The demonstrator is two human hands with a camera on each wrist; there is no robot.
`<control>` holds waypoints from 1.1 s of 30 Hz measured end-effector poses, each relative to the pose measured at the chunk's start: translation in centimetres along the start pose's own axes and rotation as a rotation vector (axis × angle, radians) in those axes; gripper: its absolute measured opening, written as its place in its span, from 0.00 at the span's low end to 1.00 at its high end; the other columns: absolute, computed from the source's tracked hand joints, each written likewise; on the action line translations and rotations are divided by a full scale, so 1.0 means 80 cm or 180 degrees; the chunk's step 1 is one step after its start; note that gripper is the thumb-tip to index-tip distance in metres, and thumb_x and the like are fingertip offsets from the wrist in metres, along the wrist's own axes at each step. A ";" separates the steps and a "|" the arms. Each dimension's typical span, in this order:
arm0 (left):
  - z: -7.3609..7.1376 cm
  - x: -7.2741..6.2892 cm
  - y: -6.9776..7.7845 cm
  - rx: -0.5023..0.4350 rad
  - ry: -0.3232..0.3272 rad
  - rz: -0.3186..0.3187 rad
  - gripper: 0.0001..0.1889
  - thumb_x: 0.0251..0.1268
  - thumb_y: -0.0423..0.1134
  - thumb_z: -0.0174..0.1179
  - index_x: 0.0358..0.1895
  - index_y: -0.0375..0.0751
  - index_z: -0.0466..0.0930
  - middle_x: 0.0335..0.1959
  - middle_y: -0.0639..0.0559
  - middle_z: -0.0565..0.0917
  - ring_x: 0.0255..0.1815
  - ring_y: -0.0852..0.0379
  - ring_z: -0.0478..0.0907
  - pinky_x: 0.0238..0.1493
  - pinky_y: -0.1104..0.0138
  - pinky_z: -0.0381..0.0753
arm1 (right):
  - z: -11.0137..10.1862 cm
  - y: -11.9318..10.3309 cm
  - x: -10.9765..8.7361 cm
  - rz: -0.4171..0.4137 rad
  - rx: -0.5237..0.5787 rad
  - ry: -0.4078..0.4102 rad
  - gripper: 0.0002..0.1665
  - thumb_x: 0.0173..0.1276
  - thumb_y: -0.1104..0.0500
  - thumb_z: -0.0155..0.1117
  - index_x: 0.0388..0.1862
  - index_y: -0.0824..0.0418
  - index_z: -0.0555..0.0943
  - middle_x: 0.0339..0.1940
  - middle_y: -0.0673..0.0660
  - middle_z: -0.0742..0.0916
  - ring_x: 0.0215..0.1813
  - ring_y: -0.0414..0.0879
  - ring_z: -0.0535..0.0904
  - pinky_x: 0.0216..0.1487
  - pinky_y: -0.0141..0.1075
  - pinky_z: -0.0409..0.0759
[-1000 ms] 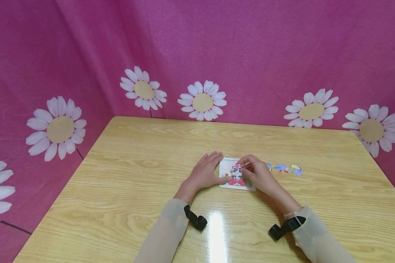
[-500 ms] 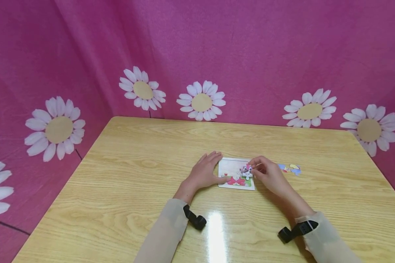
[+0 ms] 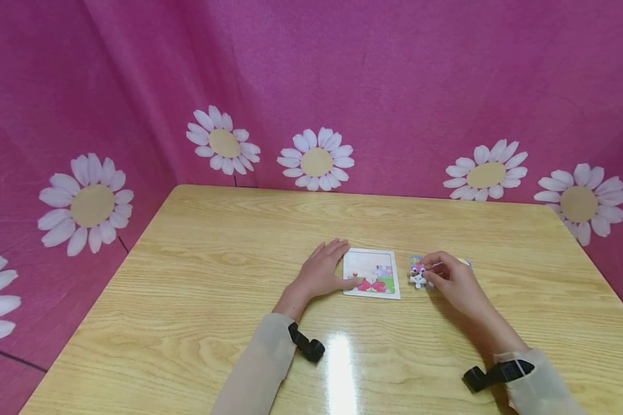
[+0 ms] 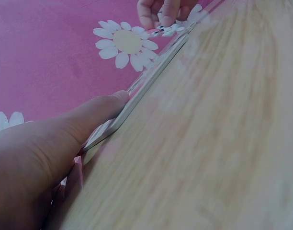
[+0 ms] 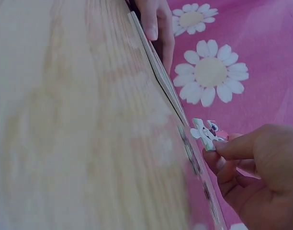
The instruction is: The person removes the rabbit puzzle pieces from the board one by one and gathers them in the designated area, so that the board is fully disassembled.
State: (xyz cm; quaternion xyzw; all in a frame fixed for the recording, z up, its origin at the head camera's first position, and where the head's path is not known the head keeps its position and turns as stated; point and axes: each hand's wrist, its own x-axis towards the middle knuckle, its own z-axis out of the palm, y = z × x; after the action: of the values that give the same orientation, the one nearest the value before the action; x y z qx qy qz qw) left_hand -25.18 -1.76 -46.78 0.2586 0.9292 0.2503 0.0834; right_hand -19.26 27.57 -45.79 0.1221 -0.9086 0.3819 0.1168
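My left hand (image 3: pixel 319 271) rests at the left side of a white-bordered puzzle board (image 3: pixel 360 259), its fingers along the edge and the thumb over the lower part. In the left wrist view the thumb (image 4: pixel 106 106) presses on the board's top face. Part of a picture, with pink shapes, green and a small blue patch, shows in the board's tray. Right of the board, my right hand (image 3: pixel 459 285) pinches a puzzle piece (image 3: pixel 418 276) with a cartoon animal face between thumb and fingers. In the right wrist view the piece (image 5: pixel 204 135) is held above the table.
Loose blue and yellow puzzle pieces (image 3: pixel 415 260) lie on the table right of the board, partly hidden behind my right hand. The wooden table (image 3: pixel 239 248) meets a pink curtain (image 3: pixel 394 86) with daisies at its back and left sides.
My right hand has lifted the face piece from over the board and carried it right, above the loose pieces. More of the board's tray is uncovered. My left hand stays in place.
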 end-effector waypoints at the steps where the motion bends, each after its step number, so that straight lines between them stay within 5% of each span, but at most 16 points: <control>1: 0.000 0.000 0.000 0.0001 0.0002 0.0004 0.49 0.55 0.66 0.63 0.76 0.46 0.57 0.79 0.54 0.59 0.82 0.58 0.47 0.84 0.62 0.41 | -0.003 0.002 -0.002 -0.0007 -0.0024 0.0029 0.11 0.62 0.74 0.65 0.43 0.67 0.79 0.37 0.62 0.86 0.34 0.24 0.76 0.31 0.21 0.77; 19: -0.002 -0.001 0.001 0.0009 0.0008 0.0028 0.48 0.56 0.66 0.63 0.76 0.46 0.57 0.79 0.54 0.58 0.82 0.57 0.47 0.84 0.63 0.41 | -0.049 0.034 -0.030 0.0057 -0.0353 0.0134 0.11 0.63 0.72 0.65 0.44 0.65 0.81 0.38 0.63 0.87 0.33 0.21 0.75 0.30 0.18 0.75; 33: -0.002 -0.001 0.002 0.0003 -0.0003 0.0040 0.48 0.56 0.65 0.63 0.76 0.46 0.57 0.79 0.53 0.58 0.82 0.57 0.47 0.84 0.62 0.41 | -0.053 0.039 -0.031 0.0085 -0.0413 0.0046 0.12 0.63 0.72 0.65 0.45 0.65 0.81 0.36 0.61 0.87 0.32 0.23 0.73 0.29 0.20 0.75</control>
State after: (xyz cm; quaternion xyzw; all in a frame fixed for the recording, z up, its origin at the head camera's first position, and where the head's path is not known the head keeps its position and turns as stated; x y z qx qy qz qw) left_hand -25.08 -1.78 -46.55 0.2645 0.9277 0.2503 0.0821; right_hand -17.40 33.09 -45.79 0.0994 -0.9321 0.3246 0.1259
